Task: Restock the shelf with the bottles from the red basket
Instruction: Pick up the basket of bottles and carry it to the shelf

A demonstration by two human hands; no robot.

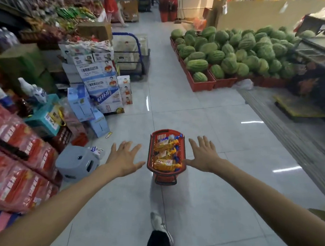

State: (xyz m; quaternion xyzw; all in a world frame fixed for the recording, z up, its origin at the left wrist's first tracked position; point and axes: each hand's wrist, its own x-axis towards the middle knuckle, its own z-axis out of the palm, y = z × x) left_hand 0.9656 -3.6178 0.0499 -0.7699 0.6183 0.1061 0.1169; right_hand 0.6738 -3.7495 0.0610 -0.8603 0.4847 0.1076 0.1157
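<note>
The red basket (149, 152) is sitting low in the middle of the aisle, apparently on the tiled floor (205, 120), directly ahead of the person. The bottles (165, 163) are lying on their sides inside it, yellow contents and blue caps showing, stacked end to end along its length.

The left hand (125, 159) is hovering to the left of the basket, palm down, fingers spread wide, holding nothing. The right hand (203, 154) is hovering to the right in the same manner, fingers splayed and holding nothing. Its thumb is reaching toward the basket's near right rim; contact cannot be confirmed from this angle.

A leg in grey trousers with a black-toed shoe (159, 239) is extending toward the basket's near end.

Stacked cartons (100, 79) are lining the left side of the aisle. Watermelons (229, 52) are piling up in red crates (201, 84) on the right.
</note>
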